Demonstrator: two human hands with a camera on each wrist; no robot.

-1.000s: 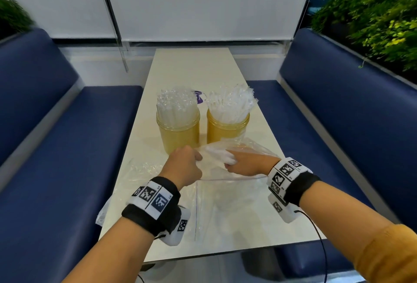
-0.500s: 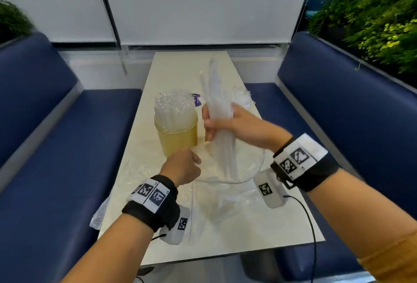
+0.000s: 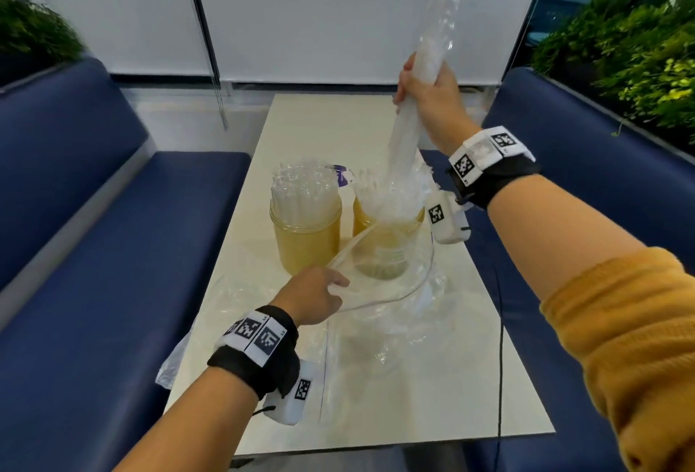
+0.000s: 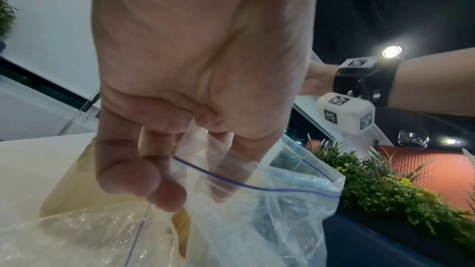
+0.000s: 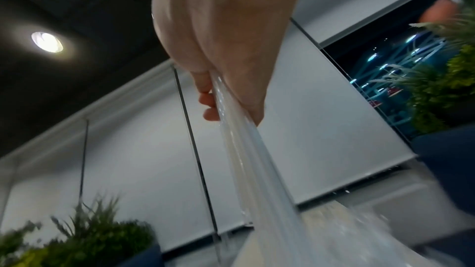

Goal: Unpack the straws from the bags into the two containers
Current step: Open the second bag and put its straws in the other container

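Two amber jars stand side by side mid-table, the left jar point(image 3: 305, 242) and the right jar point(image 3: 383, 234), both packed with clear wrapped straws. My right hand point(image 3: 427, 95) grips a bundle of wrapped straws point(image 3: 408, 133) upright, high above the right jar, its lower end just over the straws there. In the right wrist view the bundle point(image 5: 246, 149) runs down from my curled fingers. My left hand point(image 3: 316, 295) pinches the rim of an open clear zip bag point(image 3: 391, 283) in front of the jars. The left wrist view shows my thumb and fingers pinching the bag's blue zip edge point(image 4: 231, 182).
More clear bags point(image 3: 180, 355) lie flat on the near part of the cream table point(image 3: 489, 377), one hanging over the left edge. Blue bench seats point(image 3: 113, 246) flank the table on both sides. A small purple-and-white item point(image 3: 343, 175) lies behind the jars. Plants stand behind the benches.
My right hand has pulled the straw bundle out of the bag and raised it high above the right jar. My left hand stays on the bag's rim, holding it open.
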